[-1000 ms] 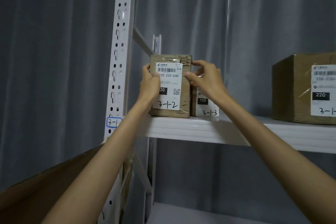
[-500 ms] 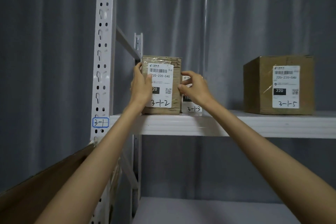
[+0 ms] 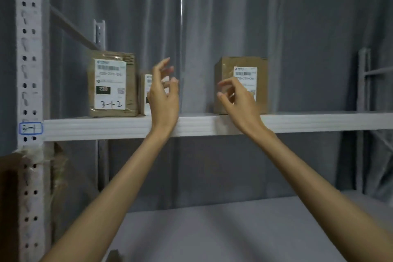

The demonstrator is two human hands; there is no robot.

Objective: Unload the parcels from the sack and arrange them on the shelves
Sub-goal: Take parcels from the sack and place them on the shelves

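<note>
A brown parcel labelled 3-1-2 point(image 3: 112, 85) stands upright at the left end of the white upper shelf point(image 3: 127, 127). A smaller parcel point(image 3: 145, 93) stands right beside it, partly hidden by my left hand point(image 3: 163, 93). A larger brown box point(image 3: 240, 83) sits further right on the same shelf. My left hand is raised in front of the shelf with relaxed fingers, holding nothing. My right hand point(image 3: 238, 98) hovers in front of the larger box, fingers loosely curled and holding nothing. The sack is not in view.
A white perforated upright point(image 3: 29, 70) with a blue 3-1 tag stands at the left, with brown cardboard point(image 3: 8, 198) taped to it lower down. A grey lower shelf point(image 3: 212, 229) lies below. Grey curtains hang behind. Another upright point(image 3: 362, 83) stands at the right.
Both hands have let go of the 3-1-2 parcel and pulled back to the right of it. The view has shifted right, so the parcels appear further left.
</note>
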